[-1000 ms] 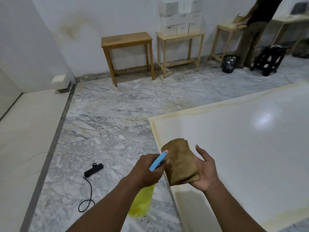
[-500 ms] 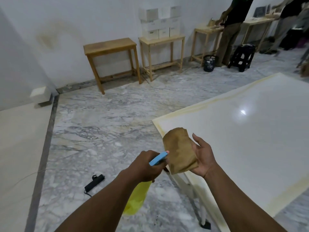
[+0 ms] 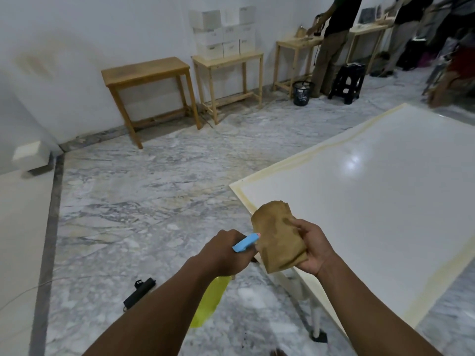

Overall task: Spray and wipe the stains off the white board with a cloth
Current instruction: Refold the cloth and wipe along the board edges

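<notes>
My left hand [image 3: 226,253] is curled round the neck of the spray bottle [image 3: 210,301], with the blue nozzle [image 3: 245,243] aimed toward 2 o'clock, almost touching the cloth [image 3: 279,240]. The yellow body hangs below my fist toward 7 o'clock. My right hand [image 3: 312,249] pinches the folded brown cloth along its right edge, thumb on the front face and fingers behind, holding it upright in the air over the near corner of the white board [image 3: 372,201].

The cloth looks soft and light, and the fold makes it a thick pad. Darker patches on it may be damp. For wiping I would lay it flat under a spread palm instead of keeping this edge pinch.

The bottle looks like thin, light plastic; I cannot tell how full it is. The neck is the right place to hold it, with a finger free for the trigger.

The board is stiff and glossy, so spray will likely run. Yellowish staining bands its edges from 12 to 3 o'clock. It stands on a thin leg [image 3: 317,319], so I would press moderately.
</notes>
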Available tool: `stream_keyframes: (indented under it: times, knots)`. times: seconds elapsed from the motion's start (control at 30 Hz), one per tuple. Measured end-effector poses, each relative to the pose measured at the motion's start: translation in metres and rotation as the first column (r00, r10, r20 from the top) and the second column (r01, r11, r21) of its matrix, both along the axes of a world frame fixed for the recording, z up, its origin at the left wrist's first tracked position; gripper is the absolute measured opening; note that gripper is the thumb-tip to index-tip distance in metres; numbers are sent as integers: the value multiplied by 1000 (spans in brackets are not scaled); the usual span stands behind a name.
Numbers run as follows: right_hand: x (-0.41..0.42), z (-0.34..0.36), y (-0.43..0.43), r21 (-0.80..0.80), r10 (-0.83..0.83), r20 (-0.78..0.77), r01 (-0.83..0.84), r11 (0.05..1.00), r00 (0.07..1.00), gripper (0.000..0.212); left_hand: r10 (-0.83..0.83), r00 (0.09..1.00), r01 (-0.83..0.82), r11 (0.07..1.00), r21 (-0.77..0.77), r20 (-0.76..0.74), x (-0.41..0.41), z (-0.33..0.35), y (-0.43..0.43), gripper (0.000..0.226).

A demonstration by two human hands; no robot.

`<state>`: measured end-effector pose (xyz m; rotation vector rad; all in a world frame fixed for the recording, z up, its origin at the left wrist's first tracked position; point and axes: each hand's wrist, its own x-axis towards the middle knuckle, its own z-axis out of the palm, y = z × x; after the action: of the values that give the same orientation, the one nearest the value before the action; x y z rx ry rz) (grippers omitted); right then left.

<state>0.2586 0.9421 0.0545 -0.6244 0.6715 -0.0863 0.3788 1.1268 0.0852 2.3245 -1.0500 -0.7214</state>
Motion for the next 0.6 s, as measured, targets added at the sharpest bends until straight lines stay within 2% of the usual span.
stream_keyframes:
  times: [0.1, 0.2, 0.33, 0.4, 0.47, 0.5, 0.57, 0.6]
  knots:
    - [14, -18, -20, -86, 18, -116, -28, 996, 993, 42, -2, 999, 1, 999, -32, -45, 15, -10, -5, 51]
    - [43, -33, -47, -243, 72, -277, -142, 959, 958, 48, 35, 995, -41, 997, -67, -93, 33, -22, -9, 48]
    - [107, -44, -84, -406, 177, -397, -345, 847, 901, 20, 128, 986, -135, 989, -56, -108, 69, -34, -20, 49]
    - [153, -52, -105, -510, 204, -465, -449, 734, 861, 33, 167, 982, -171, 984, -42, -88, 92, -42, -24, 48]
    - [198, -58, -119, -622, 210, -509, -526, 580, 835, 44, 205, 977, -207, 978, -34, -64, 112, -50, -25, 48]
    - [220, -62, -123, -682, 196, -532, -554, 477, 824, 44, 227, 973, -229, 973, -32, -51, 121, -54, -25, 49]
    - [261, -72, -128, -757, 167, -592, -615, 219, 788, 29, 273, 961, -275, 961, -31, -41, 137, -65, -25, 47]
    - [278, -78, -126, -757, 186, -616, -640, 128, 766, 38, 301, 953, -302, 953, -29, -46, 142, -71, -23, 46]
